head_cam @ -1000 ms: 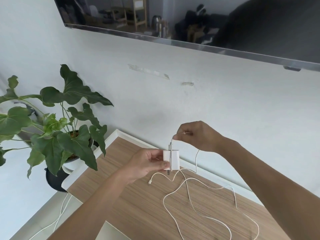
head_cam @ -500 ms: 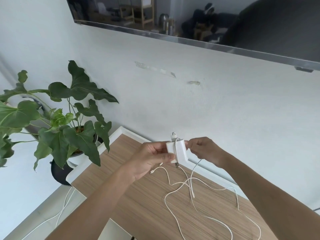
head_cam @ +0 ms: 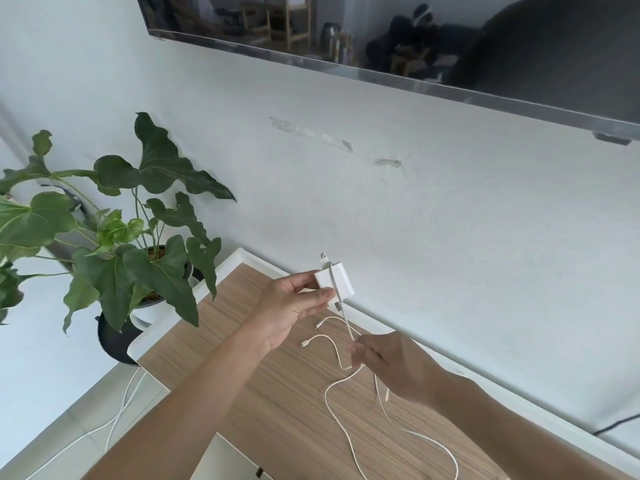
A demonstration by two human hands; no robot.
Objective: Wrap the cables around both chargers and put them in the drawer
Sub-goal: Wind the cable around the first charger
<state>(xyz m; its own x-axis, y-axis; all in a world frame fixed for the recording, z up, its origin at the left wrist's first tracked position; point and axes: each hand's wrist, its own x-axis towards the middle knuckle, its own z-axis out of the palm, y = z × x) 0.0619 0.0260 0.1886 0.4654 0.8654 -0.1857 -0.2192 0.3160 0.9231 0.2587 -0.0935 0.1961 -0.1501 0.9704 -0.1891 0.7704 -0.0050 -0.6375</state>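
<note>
- our left hand holds the white charger up above the wooden table, fingers closed on its side.
- the cable runs down from the charger to our right hand, which sits lower and pinches it.
- we think the next loop goes up around the charger.
- the rest of the cable lies loose on the table.

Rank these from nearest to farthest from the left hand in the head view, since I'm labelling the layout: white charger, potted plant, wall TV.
1. white charger, held in the left hand at its fingers.
2. potted plant, off to the left, beside the table's end.
3. wall TV, mounted high on the wall, above and behind.
</note>
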